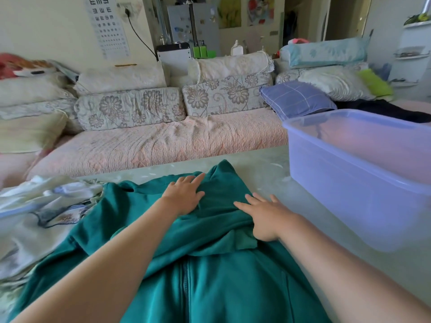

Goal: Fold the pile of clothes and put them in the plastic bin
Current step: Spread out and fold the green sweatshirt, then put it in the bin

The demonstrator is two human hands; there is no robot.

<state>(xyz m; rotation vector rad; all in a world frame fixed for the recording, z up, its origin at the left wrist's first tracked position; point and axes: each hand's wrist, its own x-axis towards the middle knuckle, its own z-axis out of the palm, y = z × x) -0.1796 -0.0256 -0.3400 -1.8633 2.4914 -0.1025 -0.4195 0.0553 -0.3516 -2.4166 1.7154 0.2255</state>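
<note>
Pale sofa (163, 141) cushions fill the background, and a smooth greenish bench (268, 183) stands in front of them. A teal zip jacket (210, 287) lies spread on the bench from centre to 6 o'clock, its upper part doubled over itself. The left hand (184, 197) and right hand (265, 217) lie flat on that fold, fingers (198, 179) straight and spread, pressing and gripping nothing.

I judge the task to be at an early stage: this garment is only partly folded. A pile of pale clothes (46, 206) waits unfolded at 9 o'clock, touching the jacket's edge. The plastic bin (349, 183) at 2 o'clock looks empty, though its cloudy walls make that uncertain.

A blue cushion (296, 99) and a dark cloth (384, 110) lie beyond the bin. Nothing blocks the way to it, but the crowding pile could snag the jacket's left side.
</note>
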